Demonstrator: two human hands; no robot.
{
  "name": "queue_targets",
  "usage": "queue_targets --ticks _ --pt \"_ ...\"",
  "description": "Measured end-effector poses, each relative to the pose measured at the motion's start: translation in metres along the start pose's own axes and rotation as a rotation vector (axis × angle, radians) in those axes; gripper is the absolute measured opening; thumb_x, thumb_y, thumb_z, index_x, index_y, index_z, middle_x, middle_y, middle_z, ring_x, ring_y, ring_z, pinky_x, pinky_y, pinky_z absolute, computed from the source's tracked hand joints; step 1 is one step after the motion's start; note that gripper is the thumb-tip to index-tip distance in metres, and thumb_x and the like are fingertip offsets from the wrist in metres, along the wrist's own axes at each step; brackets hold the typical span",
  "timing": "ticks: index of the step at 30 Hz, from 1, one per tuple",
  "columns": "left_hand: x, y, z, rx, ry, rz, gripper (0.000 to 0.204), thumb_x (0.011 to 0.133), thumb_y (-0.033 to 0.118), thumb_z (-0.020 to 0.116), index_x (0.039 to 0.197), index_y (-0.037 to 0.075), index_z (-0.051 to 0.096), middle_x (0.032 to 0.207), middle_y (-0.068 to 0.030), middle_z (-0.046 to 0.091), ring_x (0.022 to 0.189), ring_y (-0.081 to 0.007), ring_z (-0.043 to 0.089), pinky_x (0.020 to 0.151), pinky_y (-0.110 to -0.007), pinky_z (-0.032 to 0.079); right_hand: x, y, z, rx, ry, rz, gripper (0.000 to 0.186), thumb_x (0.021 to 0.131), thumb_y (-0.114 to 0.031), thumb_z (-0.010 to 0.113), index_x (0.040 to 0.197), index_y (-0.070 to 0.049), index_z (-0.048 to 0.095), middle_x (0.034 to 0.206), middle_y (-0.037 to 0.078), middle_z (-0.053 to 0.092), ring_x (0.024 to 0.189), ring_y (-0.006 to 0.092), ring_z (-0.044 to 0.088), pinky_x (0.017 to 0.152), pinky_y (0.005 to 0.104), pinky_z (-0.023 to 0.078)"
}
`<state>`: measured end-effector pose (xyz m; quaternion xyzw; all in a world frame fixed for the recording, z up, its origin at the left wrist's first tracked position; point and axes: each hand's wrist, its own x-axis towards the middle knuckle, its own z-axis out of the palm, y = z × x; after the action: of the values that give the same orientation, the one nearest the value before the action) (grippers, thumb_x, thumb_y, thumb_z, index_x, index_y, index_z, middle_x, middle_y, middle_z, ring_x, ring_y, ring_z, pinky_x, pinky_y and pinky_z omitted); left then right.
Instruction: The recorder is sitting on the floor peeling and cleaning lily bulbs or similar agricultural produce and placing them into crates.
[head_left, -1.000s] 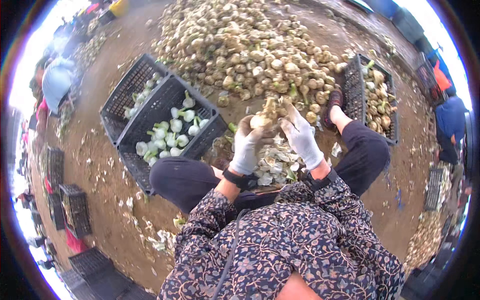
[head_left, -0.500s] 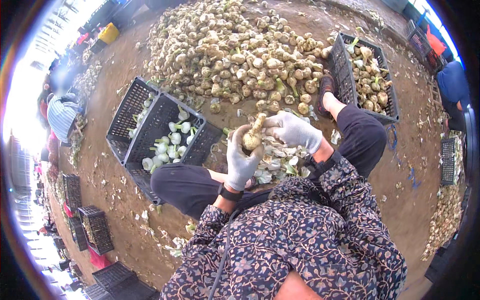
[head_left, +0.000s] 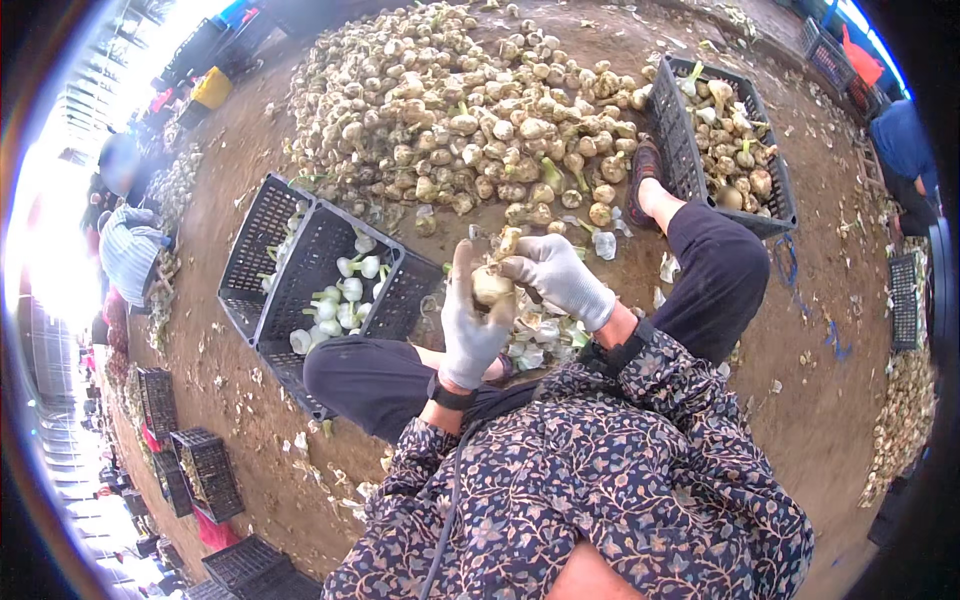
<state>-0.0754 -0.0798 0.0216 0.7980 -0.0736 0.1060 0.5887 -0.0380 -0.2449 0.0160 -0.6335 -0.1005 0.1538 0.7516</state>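
Observation:
A garlic bulb (head_left: 491, 286) with a short stem sits in the fingers of my left hand (head_left: 468, 338), which wears a pale work glove. My right hand (head_left: 566, 280), gloved too, has its fingers closed at the bulb's upper side, by loosened skin near the stem. Beneath both hands lies a litter of peeled garlic skins (head_left: 540, 335). To the left, clean white garlic bulbs (head_left: 349, 289) lie in a black plastic crate (head_left: 405, 305).
A large heap of unpeeled garlic (head_left: 440, 110) spreads ahead. Another black crate (head_left: 675, 130) of garlic stands by my right foot. More crates (head_left: 208, 470) line the left side. People (head_left: 130, 250) sit at the far left and right edges.
The bulb has turned and looks paler where skin has come away. My right fingers have shifted slightly left along it, and the whole view has moved a little.

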Motion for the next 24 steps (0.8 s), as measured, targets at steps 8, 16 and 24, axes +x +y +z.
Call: queue_targets --ticks 8,16,24 --pt "0.007 -0.006 -0.002 -0.823 -0.090 -0.475 0.061 0.101 0.052 0.045 0.139 0.004 0.047 0.086 -0.0066 0.063 0.059 -0.0109 0.056 0.047 -0.024 0.043 -0.009 -0.002 0.011 0.021 0.178 0.048 0.024 0.098 -0.013 0.060 0.113 0.003 0.069 0.098 0.002 0.071 0.088 0.0068 0.061 0.078 0.0248 0.050" --pt "0.001 -0.007 -0.010 0.310 -0.096 0.222 0.068 0.083 0.017 0.071 0.142 -0.002 0.044 0.119 -0.0237 0.064 0.106 -0.0374 0.066 0.088 -0.040 0.054 -0.003 -0.003 0.012 0.073 0.127 0.138 0.028 0.097 -0.026 0.068 0.104 0.001 0.071 0.086 -0.004 0.067 0.078 0.0030 0.054 0.068 0.0223 0.046" --pt "0.009 -0.022 -0.012 -1.310 -0.269 -0.822 0.060 0.099 0.059 0.042 0.123 0.006 0.056 0.082 -0.0087 0.060 0.046 -0.0133 0.043 0.042 -0.026 0.037 -0.005 0.010 0.025 -0.120 0.312 -0.157 0.019 0.098 -0.016 0.064 0.095 0.003 0.070 0.077 -0.005 0.064 0.073 0.0026 0.050 0.062 0.0234 0.044"
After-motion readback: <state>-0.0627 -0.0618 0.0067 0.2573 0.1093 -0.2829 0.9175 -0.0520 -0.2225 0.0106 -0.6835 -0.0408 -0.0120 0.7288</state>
